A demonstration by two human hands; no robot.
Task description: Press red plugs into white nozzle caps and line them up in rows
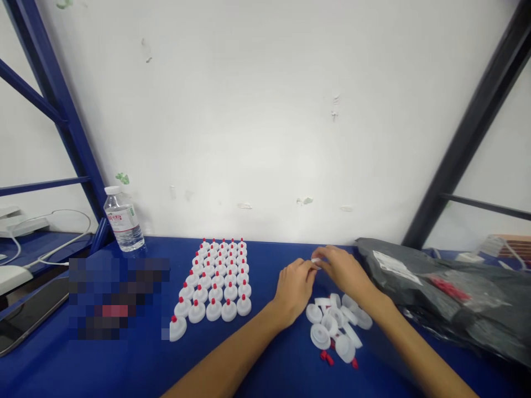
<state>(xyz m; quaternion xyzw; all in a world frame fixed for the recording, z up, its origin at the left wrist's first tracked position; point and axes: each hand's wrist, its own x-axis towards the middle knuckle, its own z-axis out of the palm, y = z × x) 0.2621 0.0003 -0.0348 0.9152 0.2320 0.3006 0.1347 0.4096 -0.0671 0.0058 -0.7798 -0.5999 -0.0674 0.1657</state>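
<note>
My left hand (293,286) and my right hand (341,271) meet over the blue table, fingers pinched together. Between their fingertips a small part of a white plastic cap (316,260) shows; the fingers cover the rest. Just below my right hand lies a loose heap of white caps (320,335), some tipped on edge. Several small red tips (329,359) are scattered at the heap's near side. To the left of my left hand, white caps with red tips (213,309) stand upright in rows, and one more (178,328) sits at the near left corner.
A water bottle (124,221) stands by the wall at the back left. Near the left edge lie a phone (33,315) and white cables (62,243). On the right, a dark plastic bag (477,315) carries a clear bag of red pieces (450,288). Frame posts rise at both sides.
</note>
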